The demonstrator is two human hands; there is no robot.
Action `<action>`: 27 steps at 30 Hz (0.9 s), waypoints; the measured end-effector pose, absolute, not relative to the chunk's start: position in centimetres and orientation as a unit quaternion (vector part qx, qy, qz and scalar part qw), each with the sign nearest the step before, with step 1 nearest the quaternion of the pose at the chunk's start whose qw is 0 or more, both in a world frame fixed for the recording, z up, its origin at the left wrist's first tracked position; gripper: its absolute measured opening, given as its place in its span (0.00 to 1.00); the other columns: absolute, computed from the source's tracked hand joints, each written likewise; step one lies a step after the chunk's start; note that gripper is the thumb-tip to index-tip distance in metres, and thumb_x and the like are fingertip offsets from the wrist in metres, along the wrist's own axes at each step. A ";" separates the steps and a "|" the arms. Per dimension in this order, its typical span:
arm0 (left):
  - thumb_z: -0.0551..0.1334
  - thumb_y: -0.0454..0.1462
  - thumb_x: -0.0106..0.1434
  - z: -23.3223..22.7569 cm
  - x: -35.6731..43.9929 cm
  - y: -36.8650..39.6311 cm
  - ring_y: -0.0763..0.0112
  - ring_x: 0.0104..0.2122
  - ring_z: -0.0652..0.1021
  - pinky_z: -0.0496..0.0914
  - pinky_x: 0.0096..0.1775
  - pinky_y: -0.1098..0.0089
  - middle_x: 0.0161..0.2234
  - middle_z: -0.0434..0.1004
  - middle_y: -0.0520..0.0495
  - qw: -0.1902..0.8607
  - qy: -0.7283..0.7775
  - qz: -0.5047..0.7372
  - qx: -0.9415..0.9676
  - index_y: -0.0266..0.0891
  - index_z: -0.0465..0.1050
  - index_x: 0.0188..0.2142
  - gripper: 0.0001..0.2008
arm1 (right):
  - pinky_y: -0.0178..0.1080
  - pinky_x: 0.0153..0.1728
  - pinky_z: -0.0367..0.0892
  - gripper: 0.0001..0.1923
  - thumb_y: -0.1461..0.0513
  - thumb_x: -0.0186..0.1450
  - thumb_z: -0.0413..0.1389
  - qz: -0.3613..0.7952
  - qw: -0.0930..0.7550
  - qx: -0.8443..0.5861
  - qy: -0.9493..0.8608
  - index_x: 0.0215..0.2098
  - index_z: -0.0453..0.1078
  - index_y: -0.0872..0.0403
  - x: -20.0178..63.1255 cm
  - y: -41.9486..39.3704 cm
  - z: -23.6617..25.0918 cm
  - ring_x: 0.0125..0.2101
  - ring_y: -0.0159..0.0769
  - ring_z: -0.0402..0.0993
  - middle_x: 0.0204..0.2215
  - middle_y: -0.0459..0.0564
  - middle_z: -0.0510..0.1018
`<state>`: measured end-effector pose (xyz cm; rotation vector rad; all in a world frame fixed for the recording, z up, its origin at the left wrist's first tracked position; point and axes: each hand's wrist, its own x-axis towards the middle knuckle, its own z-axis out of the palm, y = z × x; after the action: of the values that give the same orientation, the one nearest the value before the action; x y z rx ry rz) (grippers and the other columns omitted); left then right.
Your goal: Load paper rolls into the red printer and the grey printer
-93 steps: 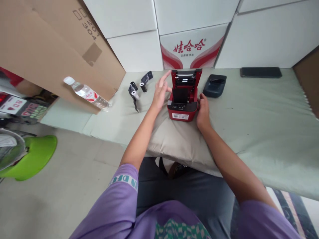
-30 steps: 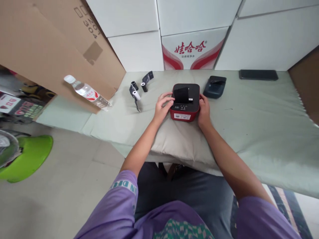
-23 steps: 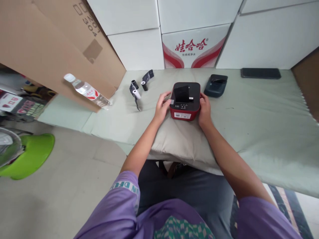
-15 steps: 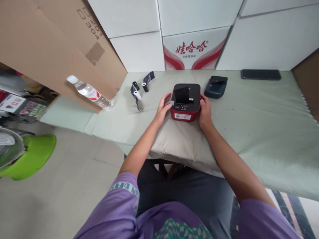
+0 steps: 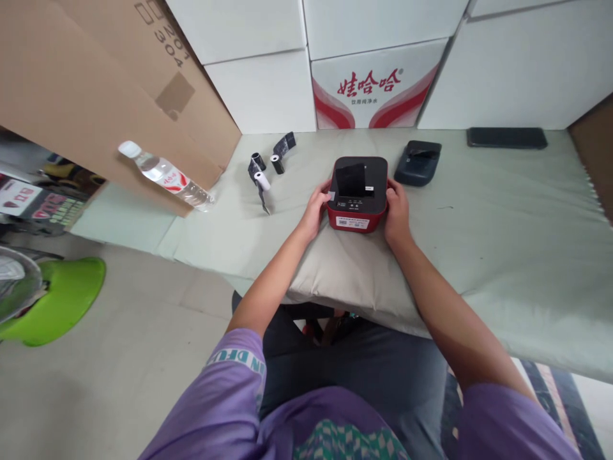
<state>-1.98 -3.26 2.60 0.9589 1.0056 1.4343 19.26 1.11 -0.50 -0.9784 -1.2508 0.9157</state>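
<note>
Clock faces centred on the printer, 12 = away from the wearer.

Red-and-black printer point(image 5: 374, 204), as I read it, looks to be sitting flat on the green cloth-covered bench point(image 5: 483, 255), dead ahead of the wearer, lid down. Dark strip point(image 5: 351, 179) sticks up out of the top. Small white tab beside it at the strip's near right corner.

Left hand point(image 5: 317, 207) curled against the 9 o'clock side, thumb at the top's near left edge. Right hand point(image 5: 396, 207) wraps the 3 o'clock side. Both gripping the printer; neither on the strip.

Steadying it well, my take: even squeeze from both sides, base level since the cover looks soft, thumbs clear of strip and tab. Can't see inside, so roll and lid seating unverified from here.

Further out: dark blue handheld point(image 5: 417, 165) at 2, near the right hand. Black slab point(image 5: 506, 138), phone-like, between 2 and 3. Small rolls point(image 5: 262, 181) between 9 and 10, dark curled film among them.

Containers: clear bottle point(image 5: 167, 177) at 9, capped, see-through contents, fill level unreadable. White carton point(image 5: 366, 89) with red lettering at 12, closed face, contents hidden. Brown cardboard box point(image 5: 119, 83) at 10, same. See-through tub point(image 5: 16, 287) between 8 and 9, something pale in it.
</note>
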 end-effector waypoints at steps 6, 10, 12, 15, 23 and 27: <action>0.64 0.55 0.66 1.1 -1.4 -3.4 0.56 0.79 0.61 0.54 0.79 0.56 0.72 0.73 0.51 0.528 0.395 0.608 0.441 0.48 0.75 0.64 0.30 | 0.62 0.76 0.58 0.39 0.31 0.66 0.55 0.427 0.607 -0.395 -0.541 0.61 0.75 0.45 18.7 0.5 -0.6 0.69 0.52 0.71 0.65 0.53 0.78; 0.63 0.58 0.67 0.8 -0.8 -3.6 0.56 0.79 0.62 0.53 0.80 0.56 0.68 0.79 0.52 0.524 0.384 0.596 0.472 0.49 0.76 0.64 0.31 | 0.61 0.81 0.48 0.47 0.31 0.63 0.60 0.442 0.576 -0.360 -0.586 0.73 0.64 0.40 18.2 -1.7 0.2 0.78 0.52 0.57 0.78 0.49 0.64; 0.63 0.57 0.68 1.5 -0.8 -3.4 0.53 0.78 0.65 0.56 0.79 0.55 0.65 0.82 0.51 0.511 0.391 0.590 0.488 0.49 0.77 0.63 0.29 | 0.61 0.81 0.50 0.57 0.33 0.58 0.67 0.429 0.553 -0.353 -0.621 0.78 0.56 0.43 18.2 -2.2 1.4 0.79 0.55 0.55 0.80 0.54 0.59; 0.61 0.54 0.71 3.7 -1.1 -1.3 0.51 0.77 0.66 0.59 0.79 0.52 0.64 0.83 0.50 0.476 0.405 0.593 0.508 0.47 0.78 0.61 0.25 | 0.60 0.79 0.54 0.66 0.33 0.52 0.72 0.401 0.551 -0.333 -0.651 0.79 0.53 0.47 18.1 -0.8 4.2 0.78 0.58 0.58 0.79 0.59 0.61; 0.48 0.44 0.80 7.6 -0.3 11.1 0.52 0.68 0.79 0.71 0.70 0.47 0.54 0.87 0.47 0.553 0.407 0.600 0.410 0.36 0.77 0.55 0.22 | 0.61 0.77 0.59 0.55 0.33 0.55 0.69 0.353 0.588 -0.382 -0.620 0.74 0.64 0.44 16.1 11.1 6.2 0.73 0.53 0.66 0.70 0.54 0.75; 0.52 0.43 0.78 5.8 0.3 13.7 0.55 0.62 0.83 0.74 0.67 0.53 0.50 0.88 0.45 0.586 0.428 0.597 0.342 0.36 0.76 0.51 0.18 | 0.59 0.74 0.64 0.55 0.31 0.52 0.68 0.368 0.592 -0.381 -0.607 0.70 0.68 0.48 15.5 14.4 3.8 0.67 0.51 0.74 0.67 0.56 0.78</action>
<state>0.30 13.68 5.79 0.7978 0.9983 1.3914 15.49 14.45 3.83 -0.8862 -1.4115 0.8567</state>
